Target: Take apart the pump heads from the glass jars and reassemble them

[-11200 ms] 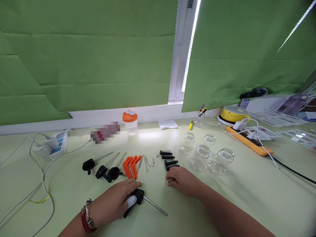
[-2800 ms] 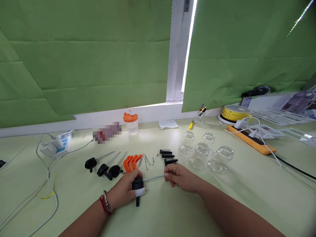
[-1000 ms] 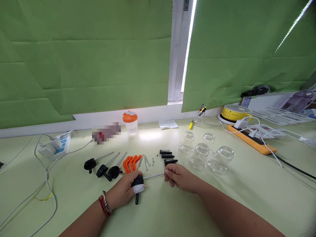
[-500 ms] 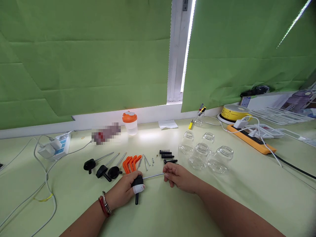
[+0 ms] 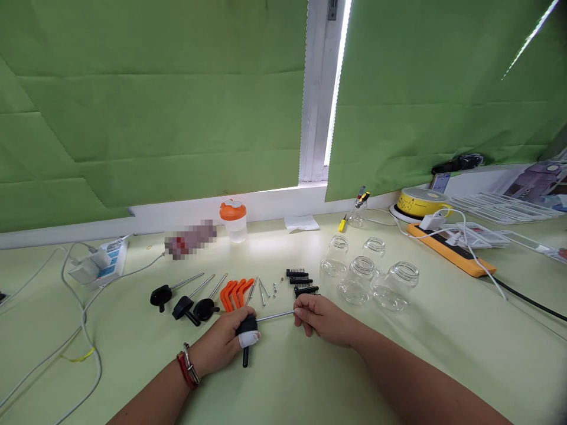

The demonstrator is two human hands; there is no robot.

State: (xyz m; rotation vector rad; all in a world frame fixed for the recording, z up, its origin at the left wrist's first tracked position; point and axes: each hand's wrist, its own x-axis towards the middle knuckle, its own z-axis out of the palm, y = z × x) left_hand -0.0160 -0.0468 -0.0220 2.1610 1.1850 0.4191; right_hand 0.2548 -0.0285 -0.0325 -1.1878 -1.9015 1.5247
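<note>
My left hand (image 5: 233,333), with a white wrap on the thumb, grips a black cap (image 5: 247,324) from which a black stem points toward me. A thin metal rod (image 5: 274,316) sticks out of the cap to the right. At the rod's far end, my right hand (image 5: 316,317) has its fingertips pinched together; anything small between them is hidden. Just beyond the right hand lie black pieces with springs (image 5: 299,280). Left of my left hand rest similar black caps with rods (image 5: 182,307). Orange bent handles (image 5: 234,294), loose metal rods (image 5: 262,289) and tiny nuts (image 5: 274,290) lie between.
Several clear jars (image 5: 362,280) stand to the right. Behind them is a small jar of screwdrivers (image 5: 358,211). An orange-lidded cup (image 5: 233,221) stands near the wall. Power strips (image 5: 110,262) and cables lie at the left, with an orange strip (image 5: 447,251) at the right.
Both hands keep almost the same pose and place around the cap and rod. The right fingertips have shifted only very slightly at the rod's end.
</note>
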